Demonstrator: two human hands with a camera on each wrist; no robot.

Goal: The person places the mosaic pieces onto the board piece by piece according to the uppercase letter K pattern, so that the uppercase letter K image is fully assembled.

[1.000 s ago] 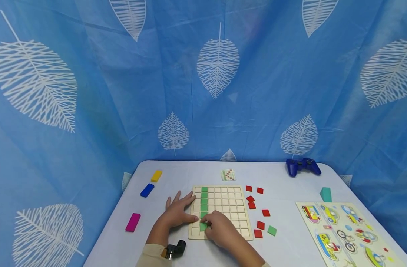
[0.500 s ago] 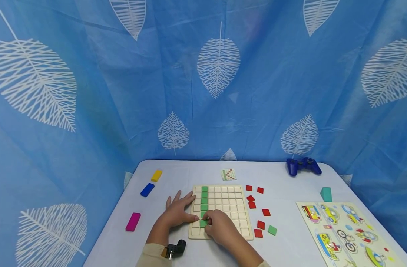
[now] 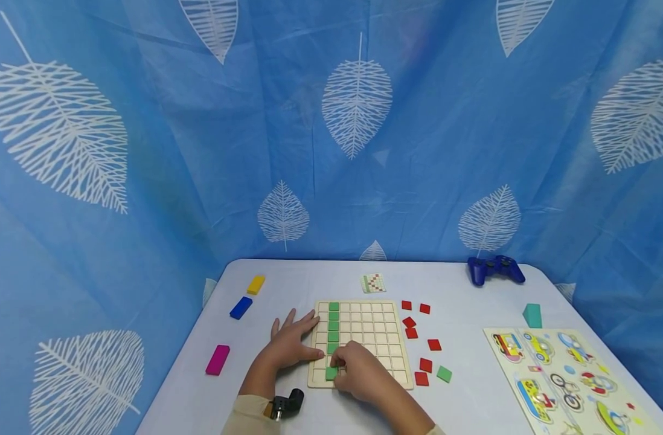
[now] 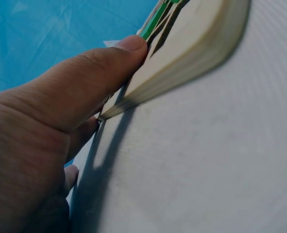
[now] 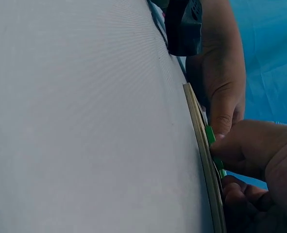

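Note:
A wooden grid board (image 3: 371, 383) lies on the table with a column of green square tiles (image 3: 334, 326) near its left side. My right hand (image 3: 361, 371) pinches the lowest green tile (image 3: 331, 374) over the column's near end; the right wrist view shows the thumb against this green tile (image 5: 210, 134). Whether it lies flat in a cell I cannot tell. My left hand (image 3: 288, 347) rests on the board's left edge, fingers spread and thumb on the rim. In the left wrist view, that thumb touches the board (image 4: 182, 58) beside a green tile (image 4: 153, 23).
Several red tiles (image 3: 434, 345) and a loose green tile (image 3: 444, 374) lie right of the board. A pattern card (image 3: 373, 283) sits behind it. Pink (image 3: 217, 360), blue (image 3: 241, 307) and yellow (image 3: 256, 284) blocks lie left. A picture puzzle (image 3: 567, 374) and game controller (image 3: 494, 269) are at right.
The lowest green tile shifted slightly away from the near edge, then back toward it, with my right fingers on it. My left hand stayed on the board's edge.

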